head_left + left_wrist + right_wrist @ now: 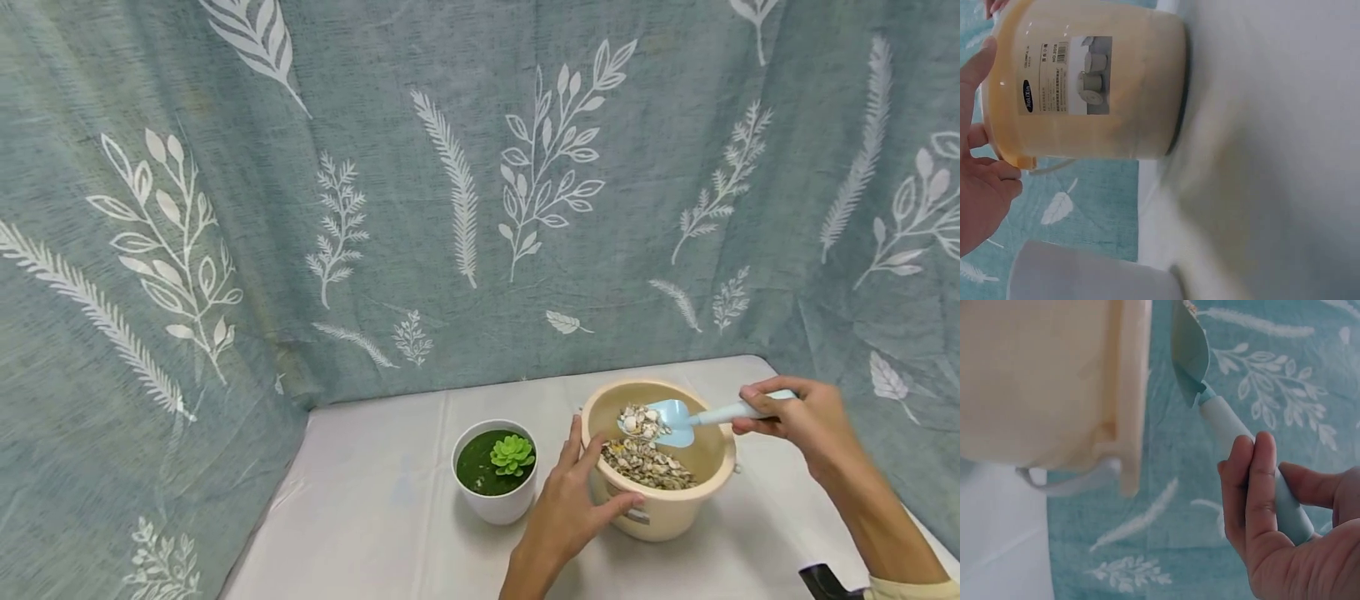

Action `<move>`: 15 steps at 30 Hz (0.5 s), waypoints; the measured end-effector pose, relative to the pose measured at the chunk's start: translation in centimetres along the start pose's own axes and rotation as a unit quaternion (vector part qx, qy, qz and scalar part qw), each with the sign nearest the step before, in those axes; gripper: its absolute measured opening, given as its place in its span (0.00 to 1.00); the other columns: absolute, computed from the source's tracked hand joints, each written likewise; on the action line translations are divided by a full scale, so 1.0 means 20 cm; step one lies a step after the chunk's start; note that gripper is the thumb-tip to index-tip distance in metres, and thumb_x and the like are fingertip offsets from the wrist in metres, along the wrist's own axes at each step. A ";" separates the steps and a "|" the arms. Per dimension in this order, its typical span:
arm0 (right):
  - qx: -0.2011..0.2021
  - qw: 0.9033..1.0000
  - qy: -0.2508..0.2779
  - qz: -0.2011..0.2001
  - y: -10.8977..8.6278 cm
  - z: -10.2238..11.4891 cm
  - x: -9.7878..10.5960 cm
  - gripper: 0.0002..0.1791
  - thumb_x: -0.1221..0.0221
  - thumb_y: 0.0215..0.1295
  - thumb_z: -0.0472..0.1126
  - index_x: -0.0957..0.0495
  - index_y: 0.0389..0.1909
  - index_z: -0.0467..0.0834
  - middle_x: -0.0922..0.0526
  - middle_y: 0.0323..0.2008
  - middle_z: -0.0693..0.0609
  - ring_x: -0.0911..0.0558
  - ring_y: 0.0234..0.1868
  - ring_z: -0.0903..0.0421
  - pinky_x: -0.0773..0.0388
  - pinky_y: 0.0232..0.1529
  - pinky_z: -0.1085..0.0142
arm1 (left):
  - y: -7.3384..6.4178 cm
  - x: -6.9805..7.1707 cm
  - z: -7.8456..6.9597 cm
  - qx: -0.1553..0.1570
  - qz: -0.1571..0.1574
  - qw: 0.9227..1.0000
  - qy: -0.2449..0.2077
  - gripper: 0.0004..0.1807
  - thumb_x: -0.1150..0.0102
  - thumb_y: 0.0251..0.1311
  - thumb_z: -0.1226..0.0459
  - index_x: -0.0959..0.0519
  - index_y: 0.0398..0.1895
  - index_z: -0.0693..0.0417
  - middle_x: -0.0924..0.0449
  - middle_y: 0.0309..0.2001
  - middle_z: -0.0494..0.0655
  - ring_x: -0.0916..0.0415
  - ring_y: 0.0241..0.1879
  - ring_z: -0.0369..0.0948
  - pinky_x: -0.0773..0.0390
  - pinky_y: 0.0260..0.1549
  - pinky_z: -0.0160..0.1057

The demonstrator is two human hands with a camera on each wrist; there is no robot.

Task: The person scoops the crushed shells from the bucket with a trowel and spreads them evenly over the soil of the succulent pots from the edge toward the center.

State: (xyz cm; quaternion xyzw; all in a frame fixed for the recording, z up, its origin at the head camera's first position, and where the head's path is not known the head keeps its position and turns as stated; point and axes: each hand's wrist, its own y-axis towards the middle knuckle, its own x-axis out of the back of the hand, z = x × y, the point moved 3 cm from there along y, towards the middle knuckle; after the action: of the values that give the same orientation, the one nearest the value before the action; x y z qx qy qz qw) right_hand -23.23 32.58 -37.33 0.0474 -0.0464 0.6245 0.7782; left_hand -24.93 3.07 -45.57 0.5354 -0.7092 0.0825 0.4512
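Observation:
A cream bucket (667, 517) stands on the table, partly filled with small shells (648, 465). My left hand (566, 504) holds its rim on the near left side, the thumb along the outside and a finger over the edge. My right hand (810, 417) grips the pale handle of a light blue hand shovel (678, 421), also seen in the right wrist view as the tilted shovel (1229, 419). A heap of whitish shells (641, 421) lies on its blade, over the bucket's opening. In the left wrist view, the bucket's side carries a printed label (1066, 75).
Left of the bucket, close to my left hand, stands a white pot (498, 506) with green filling and a succulent (513, 455). A white cloth (360, 492) covers the table. Behind it hangs a green curtain (450, 333) with leaf prints. A black object (825, 581) shows near my right sleeve.

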 end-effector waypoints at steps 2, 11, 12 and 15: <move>0.006 1.000 0.027 0.012 -0.01 0.02 -0.03 0.16 0.41 0.77 0.36 0.13 0.29 0.56 0.14 0.30 0.60 0.09 0.25 0.60 0.12 0.39 0.73 | -0.01 0.01 0.01 0.000 0.003 1.000 0.016 0.49 0.34 0.59 0.33 0.33 0.79 0.44 0.48 0.84 0.57 0.27 0.72 0.57 0.16 0.61 0.51; 0.015 0.998 0.023 0.061 0.00 0.11 -0.31 0.11 0.40 0.77 0.37 0.13 0.33 0.50 0.14 0.31 0.57 0.09 0.27 0.60 0.12 0.41 0.72 | -0.13 0.27 0.15 -0.010 -0.061 0.995 0.075 0.51 0.30 0.58 0.39 0.33 0.78 0.58 0.41 0.82 0.58 0.35 0.77 0.59 0.24 0.70 0.55; 0.016 0.998 0.014 0.067 0.01 0.11 -0.35 0.09 0.40 0.77 0.37 0.13 0.36 0.47 0.14 0.31 0.57 0.09 0.28 0.60 0.12 0.41 0.72 | -0.15 0.31 0.18 0.006 -0.070 0.995 0.071 0.52 0.28 0.56 0.39 0.33 0.78 0.58 0.41 0.82 0.58 0.36 0.78 0.59 0.26 0.72 0.57; 0.022 0.996 -0.020 0.086 0.03 0.12 -0.48 0.10 0.41 0.77 0.38 0.16 0.45 0.35 0.16 0.33 0.56 0.08 0.29 0.61 0.11 0.42 0.71 | -0.19 0.41 0.31 0.071 -0.074 0.993 0.056 0.56 0.24 0.52 0.40 0.35 0.79 0.59 0.44 0.82 0.60 0.43 0.80 0.63 0.36 0.76 0.63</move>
State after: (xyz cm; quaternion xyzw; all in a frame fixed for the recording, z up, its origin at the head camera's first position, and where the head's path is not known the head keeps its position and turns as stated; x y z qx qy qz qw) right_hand -25.90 23.14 -36.14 0.0726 -0.0526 0.6892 0.7190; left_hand -25.28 -7.85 -44.55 0.6115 -0.6334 0.1288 0.4564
